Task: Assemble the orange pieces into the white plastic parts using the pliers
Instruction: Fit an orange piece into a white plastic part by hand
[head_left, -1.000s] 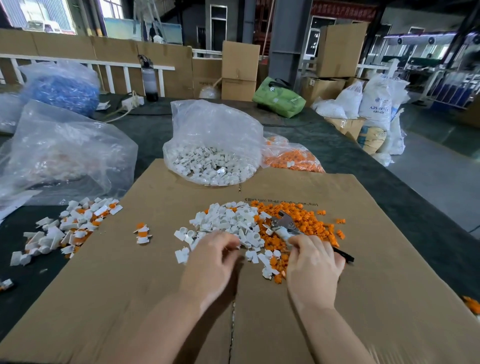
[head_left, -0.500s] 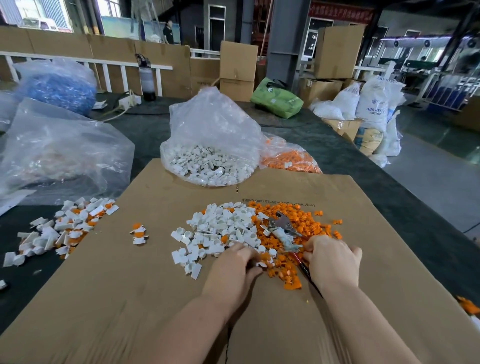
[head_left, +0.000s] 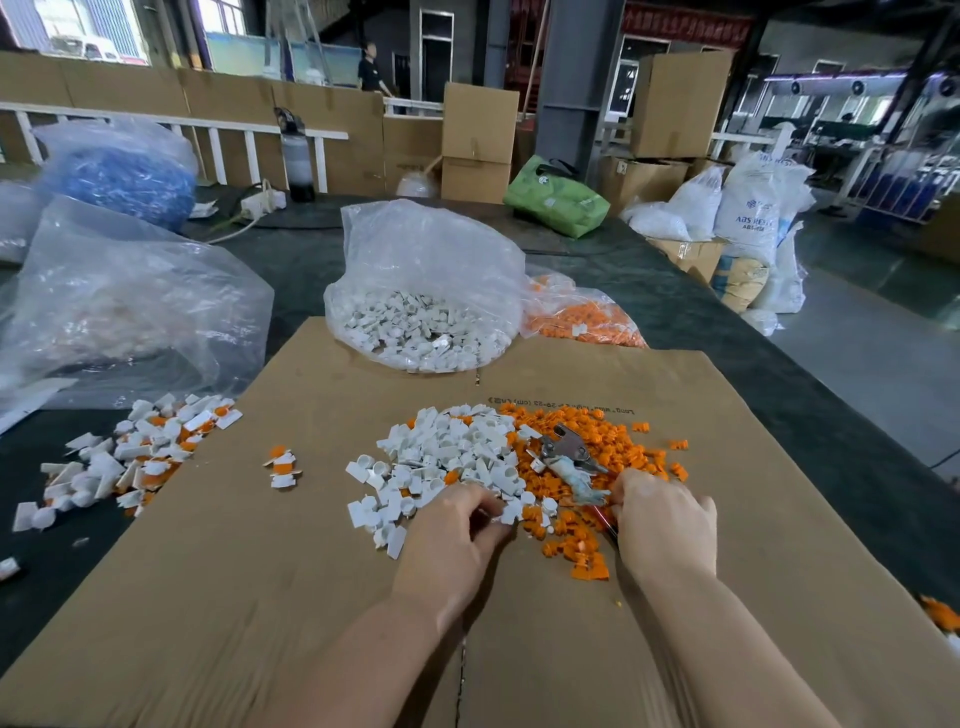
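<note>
Nearest the camera, two bare forearms reach out over a flattened cardboard sheet (head_left: 779, 519) that covers the dark table (head_left: 701, 312). The left hand (head_left: 452, 540) has its fingers curled at the near edge of the pile of white plastic parts (head_left: 447, 457), pinching at one small white piece (what exactly sits between the fingertips is too small to make out). The right hand (head_left: 665, 525) is wrapped around the handles of the pliers (head_left: 569, 457), whose metal head lies pointing away on the heap of orange pieces (head_left: 597, 452) just right of the white pile; more orange bits trail down between the two hands. Further left, a tiny cluster of assembled white-and-orange parts (head_left: 283, 465) sits alone on the cardboard, and a bigger mixed heap (head_left: 130, 457) spreads over the sheet's left edge. Beyond, a clear bag of white parts (head_left: 421, 332) stands at the sheet's far edge, with a bag of orange pieces (head_left: 587, 319) just beside it on the right and a large crumpled clear bag (head_left: 119, 296) to the left
</note>
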